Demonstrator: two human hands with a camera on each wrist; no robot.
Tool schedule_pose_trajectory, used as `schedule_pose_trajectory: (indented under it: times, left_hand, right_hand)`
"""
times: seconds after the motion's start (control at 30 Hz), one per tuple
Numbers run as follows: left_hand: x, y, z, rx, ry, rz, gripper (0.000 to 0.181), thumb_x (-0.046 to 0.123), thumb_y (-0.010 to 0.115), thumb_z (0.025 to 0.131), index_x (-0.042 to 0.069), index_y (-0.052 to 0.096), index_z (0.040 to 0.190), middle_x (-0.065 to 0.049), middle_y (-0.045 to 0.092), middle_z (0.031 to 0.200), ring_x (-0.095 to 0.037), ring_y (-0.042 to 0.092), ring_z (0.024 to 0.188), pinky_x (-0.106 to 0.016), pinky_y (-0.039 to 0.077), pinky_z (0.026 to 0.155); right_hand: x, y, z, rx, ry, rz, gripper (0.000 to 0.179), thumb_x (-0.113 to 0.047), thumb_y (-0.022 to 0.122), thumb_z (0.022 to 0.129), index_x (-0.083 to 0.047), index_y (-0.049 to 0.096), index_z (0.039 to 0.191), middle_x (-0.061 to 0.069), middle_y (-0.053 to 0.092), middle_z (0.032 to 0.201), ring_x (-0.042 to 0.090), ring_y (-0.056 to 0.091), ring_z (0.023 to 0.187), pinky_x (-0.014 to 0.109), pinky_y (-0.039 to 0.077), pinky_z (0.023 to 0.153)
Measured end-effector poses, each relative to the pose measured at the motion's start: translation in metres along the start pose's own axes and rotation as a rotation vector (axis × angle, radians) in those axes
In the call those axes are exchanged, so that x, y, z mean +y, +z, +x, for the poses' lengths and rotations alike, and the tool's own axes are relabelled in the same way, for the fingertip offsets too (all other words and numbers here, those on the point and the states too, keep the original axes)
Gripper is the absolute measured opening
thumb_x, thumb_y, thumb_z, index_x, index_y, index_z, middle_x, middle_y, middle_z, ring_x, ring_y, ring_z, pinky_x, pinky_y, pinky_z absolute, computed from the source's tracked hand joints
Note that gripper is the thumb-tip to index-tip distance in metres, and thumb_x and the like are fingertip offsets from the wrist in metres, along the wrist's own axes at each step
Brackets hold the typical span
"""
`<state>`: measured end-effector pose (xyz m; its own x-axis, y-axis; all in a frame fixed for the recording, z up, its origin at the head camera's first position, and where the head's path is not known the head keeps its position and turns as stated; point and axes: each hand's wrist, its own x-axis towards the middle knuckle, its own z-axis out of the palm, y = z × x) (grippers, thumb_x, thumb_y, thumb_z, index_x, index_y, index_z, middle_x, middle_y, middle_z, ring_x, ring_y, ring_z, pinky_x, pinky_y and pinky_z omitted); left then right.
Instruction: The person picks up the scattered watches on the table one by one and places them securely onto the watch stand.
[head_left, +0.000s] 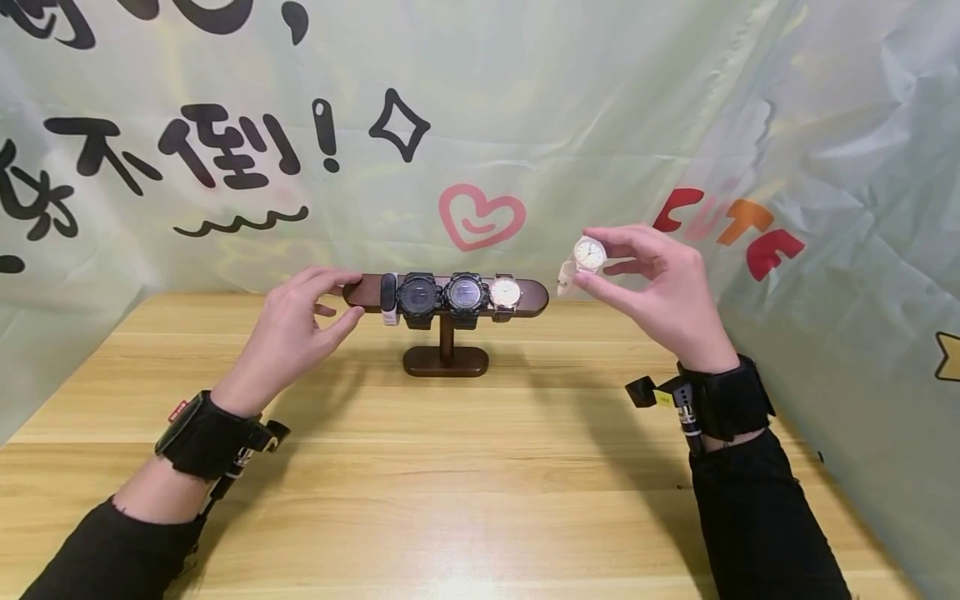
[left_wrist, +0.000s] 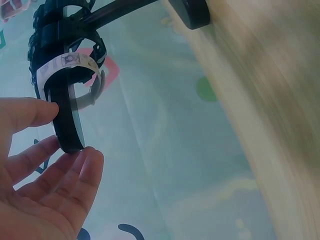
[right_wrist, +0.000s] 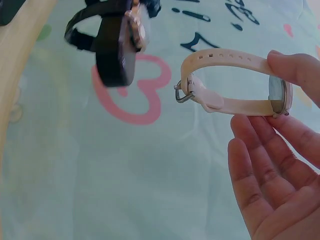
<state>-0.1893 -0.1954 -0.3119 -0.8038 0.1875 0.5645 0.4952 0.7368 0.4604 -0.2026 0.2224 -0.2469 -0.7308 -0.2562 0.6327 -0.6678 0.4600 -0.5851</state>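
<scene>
A dark brown wooden watch stand (head_left: 446, 361) holds several watches side by side on its bar. My left hand (head_left: 296, 325) pinches the bar's left end between thumb and fingers; the left wrist view shows the bar tip (left_wrist: 67, 125) between them. From left to right sit a slim band with a pale strap (head_left: 388, 298), two chunky black watches (head_left: 418, 296) and a watch with a light round face (head_left: 505, 292). Off the bar's right end, my right hand (head_left: 667, 292) holds up a white watch (head_left: 589, 253) by its case. Its strap (right_wrist: 225, 56) is buckled into a loop.
The stand rests on a light wooden table (head_left: 450, 483), toward its back edge. Behind hangs a pale cloth backdrop (head_left: 570, 108) printed with black characters, a pink heart (head_left: 482, 218) and coloured letters; it also runs along the right side.
</scene>
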Motion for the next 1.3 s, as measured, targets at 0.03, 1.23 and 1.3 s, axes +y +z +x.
schedule_pose_trajectory:
  times: [0.03, 1.23, 1.3]
  left_hand:
    - [0.000, 0.000, 0.000, 0.001, -0.002, -0.001, 0.040, 0.006, 0.079, 0.095, 0.002, 0.071, 0.134, -0.019, 0.071, 0.131, -0.037, 0.072, 0.112, -0.048, 0.068, 0.081]
    - [0.000, -0.001, -0.001, -0.013, -0.015, -0.016, 0.039, 0.004, 0.077, 0.097, 0.002, 0.071, 0.135, -0.020, 0.069, 0.133, -0.038, 0.071, 0.114, -0.048, 0.068, 0.082]
    - [0.000, -0.001, -0.001, -0.011, -0.014, -0.018, 0.039, 0.004, 0.078, 0.096, 0.001, 0.071, 0.135, -0.020, 0.069, 0.133, -0.038, 0.071, 0.114, -0.048, 0.068, 0.082]
  right_hand:
    - [0.002, 0.000, 0.000, -0.001, 0.014, 0.003, 0.044, -0.004, 0.088, 0.088, -0.013, 0.077, 0.130, -0.008, 0.075, 0.119, 0.008, 0.072, 0.107, 0.017, 0.060, 0.093]
    - [0.053, 0.035, 0.000, -0.240, 0.193, -0.020, 0.047, -0.021, 0.085, 0.094, -0.020, 0.072, 0.140, 0.002, 0.071, 0.138, 0.020, 0.070, 0.122, 0.037, 0.058, 0.110]
    - [0.054, 0.037, 0.000, -0.251, 0.191, -0.023, 0.048, -0.022, 0.085, 0.094, -0.020, 0.072, 0.140, 0.001, 0.070, 0.139, 0.020, 0.069, 0.123, 0.035, 0.058, 0.110]
